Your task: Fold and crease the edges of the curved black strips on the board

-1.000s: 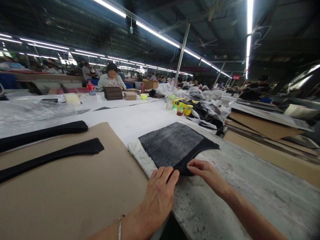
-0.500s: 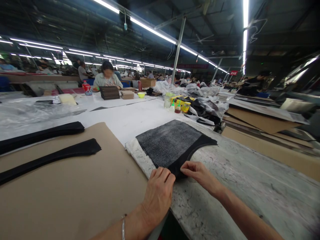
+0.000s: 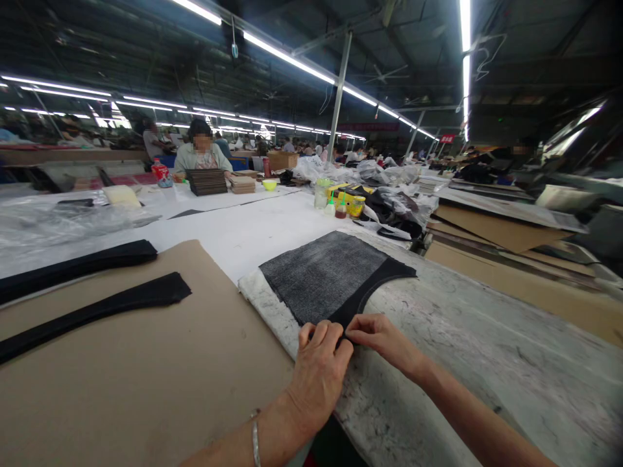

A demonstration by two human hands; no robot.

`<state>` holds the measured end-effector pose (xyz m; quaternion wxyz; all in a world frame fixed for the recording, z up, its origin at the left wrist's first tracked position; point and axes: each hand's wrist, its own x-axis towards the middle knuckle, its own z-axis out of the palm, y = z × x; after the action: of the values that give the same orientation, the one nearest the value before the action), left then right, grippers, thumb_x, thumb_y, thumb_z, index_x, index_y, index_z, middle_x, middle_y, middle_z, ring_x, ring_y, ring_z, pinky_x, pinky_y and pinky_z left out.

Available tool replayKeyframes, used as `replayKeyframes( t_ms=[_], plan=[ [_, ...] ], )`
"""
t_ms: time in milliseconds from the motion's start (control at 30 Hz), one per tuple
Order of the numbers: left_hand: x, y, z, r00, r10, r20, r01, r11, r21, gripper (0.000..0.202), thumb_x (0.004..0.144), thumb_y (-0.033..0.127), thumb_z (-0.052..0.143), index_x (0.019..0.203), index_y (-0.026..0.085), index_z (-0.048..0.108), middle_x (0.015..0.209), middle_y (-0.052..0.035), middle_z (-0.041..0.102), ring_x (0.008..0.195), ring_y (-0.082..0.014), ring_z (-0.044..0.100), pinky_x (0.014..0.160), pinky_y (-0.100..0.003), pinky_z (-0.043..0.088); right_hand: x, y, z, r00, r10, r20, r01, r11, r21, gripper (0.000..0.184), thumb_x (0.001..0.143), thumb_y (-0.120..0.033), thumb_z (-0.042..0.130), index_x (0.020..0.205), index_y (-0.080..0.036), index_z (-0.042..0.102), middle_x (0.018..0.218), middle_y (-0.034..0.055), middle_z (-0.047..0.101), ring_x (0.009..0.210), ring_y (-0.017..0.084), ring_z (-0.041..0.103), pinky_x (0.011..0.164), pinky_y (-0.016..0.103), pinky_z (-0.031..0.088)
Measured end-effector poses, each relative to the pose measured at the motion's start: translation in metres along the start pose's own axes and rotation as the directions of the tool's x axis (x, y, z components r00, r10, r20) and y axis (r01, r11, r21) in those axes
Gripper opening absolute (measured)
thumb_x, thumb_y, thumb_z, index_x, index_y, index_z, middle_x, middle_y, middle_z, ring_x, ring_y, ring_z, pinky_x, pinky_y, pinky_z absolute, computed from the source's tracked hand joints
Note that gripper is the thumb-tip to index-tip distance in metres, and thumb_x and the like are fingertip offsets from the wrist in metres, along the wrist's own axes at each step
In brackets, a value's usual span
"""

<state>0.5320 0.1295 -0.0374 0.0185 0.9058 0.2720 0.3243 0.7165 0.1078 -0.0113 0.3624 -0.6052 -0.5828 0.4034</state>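
A dark fabric panel (image 3: 326, 275), grey and fuzzy with a smooth black band along its curved right edge, lies flat on the stained pale work surface (image 3: 467, 324). At its near corner, my left hand (image 3: 321, 363) has its fingers bent down on the cloth, closed over the edge. Just to the right, the thumb and forefinger of my right hand (image 3: 377, 334) pinch the black edge. The fingertips of both hands almost meet there. What lies under my left fingers is hidden.
Left of the panel, two stacks of black strips (image 3: 97, 311) rest on a brown board (image 3: 209, 350). Small glue bottles (image 3: 341, 206) stand beyond the panel, near heaped plastic and dark scraps. Cardboard sheets (image 3: 501, 224) are piled at right. A co-worker (image 3: 204, 152) sits across the white table.
My left hand has shifted slightly right along the near edge, closer to my right hand. The right hand still pinches the edge. The whole view has moved a little.
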Motion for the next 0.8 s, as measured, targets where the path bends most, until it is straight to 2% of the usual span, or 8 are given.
replayKeyframes(
  t_ms=[233, 467, 567, 633, 700, 800],
  plan=[
    [0.0, 0.004, 0.0, 0.997, 0.06, -0.039, -0.058, 0.997, 0.058, 0.019, 0.093, 0.012, 0.051, 0.106, 0.023, 0.059, 0.11, -0.0013, 0.057, 0.106, -0.019, 0.048, 0.093, -0.039, 0.034, 0.0, 0.001, 0.001, 1.0, -0.018, -0.017, 0.018, 1.0, 0.019, 0.023, 0.078, -0.04, 0.062, 0.076, -0.019, 0.069, 0.073, 0.0008, 0.066, 0.072, 0.019, 0.057, 0.067, 0.029, 0.043],
    [0.001, 0.012, 0.008, 1.0, -0.021, 0.013, 0.021, 1.0, -0.007, 0.019, 0.089, 0.002, 0.046, 0.09, 0.019, 0.057, 0.108, -0.0015, 0.057, 0.102, -0.0196, 0.05, 0.092, -0.041, 0.037, 0.002, 0.0, 0.004, 0.999, -0.027, -0.045, 0.03, 0.998, 0.05, 0.02, 0.075, -0.038, 0.064, 0.072, -0.019, 0.069, 0.071, 0.0006, 0.065, 0.07, 0.018, 0.056, 0.065, 0.028, 0.042],
    [-0.006, 0.016, 0.012, 0.998, 0.037, 0.051, -0.037, 0.999, 0.005, 0.021, 0.088, 0.001, 0.044, 0.091, 0.018, 0.056, 0.112, -0.0039, 0.057, 0.107, -0.0212, 0.049, 0.095, -0.042, 0.038, 0.006, 0.0, 0.002, 0.994, -0.031, -0.109, 0.04, 0.996, 0.079, 0.021, 0.074, -0.039, 0.065, 0.068, -0.019, 0.066, 0.066, -0.0009, 0.06, 0.065, 0.016, 0.052, 0.061, 0.028, 0.04],
    [-0.01, 0.018, 0.012, 0.993, 0.041, 0.115, -0.04, 0.999, -0.012, 0.021, 0.087, 0.001, 0.044, 0.092, 0.017, 0.056, 0.109, -0.0049, 0.059, 0.108, -0.0219, 0.05, 0.099, -0.042, 0.038, 0.011, 0.0, -0.002, 0.984, -0.029, -0.177, 0.048, 0.993, 0.104, 0.025, 0.073, -0.042, 0.066, 0.067, -0.019, 0.064, 0.063, -0.0017, 0.056, 0.061, 0.015, 0.049, 0.058, 0.027, 0.038],
    [-0.012, 0.019, 0.011, 0.983, -0.01, 0.184, 0.021, 0.998, -0.057, 0.021, 0.085, 0.001, 0.046, 0.094, 0.017, 0.057, 0.102, -0.0044, 0.061, 0.102, -0.0219, 0.053, 0.1, -0.043, 0.038, 0.018, 0.001, -0.008, 0.967, -0.019, -0.255, 0.057, 0.988, 0.141, 0.028, 0.072, -0.046, 0.067, 0.069, -0.018, 0.064, 0.063, -0.0016, 0.055, 0.061, 0.015, 0.049, 0.058, 0.027, 0.039],
    [-0.012, 0.021, 0.009, 0.969, -0.09, 0.23, 0.119, 0.986, -0.115, 0.031, 0.086, 0.007, 0.049, 0.115, 0.018, 0.055, 0.105, -0.0046, 0.062, 0.098, -0.0224, 0.055, 0.097, -0.044, 0.041, 0.03, 0.004, -0.02, 0.925, 0.011, -0.379, 0.076, 0.974, 0.214, 0.033, 0.071, -0.051, 0.066, 0.074, -0.018, 0.063, 0.066, -0.0002, 0.057, 0.062, 0.016, 0.052, 0.058, 0.028, 0.042]
  ],
)
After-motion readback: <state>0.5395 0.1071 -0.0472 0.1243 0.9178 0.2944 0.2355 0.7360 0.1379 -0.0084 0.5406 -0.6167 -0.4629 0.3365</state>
